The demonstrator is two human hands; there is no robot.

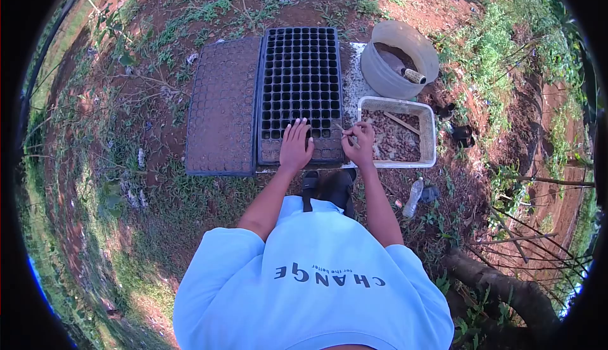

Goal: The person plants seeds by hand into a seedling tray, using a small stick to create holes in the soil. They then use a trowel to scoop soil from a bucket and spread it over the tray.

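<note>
A black seedling tray (301, 71) lies in front of me, with many hollow cells and soil filling its nearest rows. My left hand (296, 146) rests flat on its near left part, fingers stretched out, holding nothing. At the tray's near right edge, my right hand (360, 145) is closed in a pinch. A small thin stick (340, 127) pokes out from its fingertips toward the cells; its exact kind is too small to tell. Just right of that hand stands a white plastic crate (434, 136) containing brown seed-like pieces and a flat wooden stick (401, 123).
A second seedling tray (223, 106), filled with soil, lies to the left. Behind the crate is a round tub (380, 74) with dark soil and a handled tool (414, 76) inside. A plastic bottle (413, 198) lies on the ground at right, near a thick branch (500, 286).
</note>
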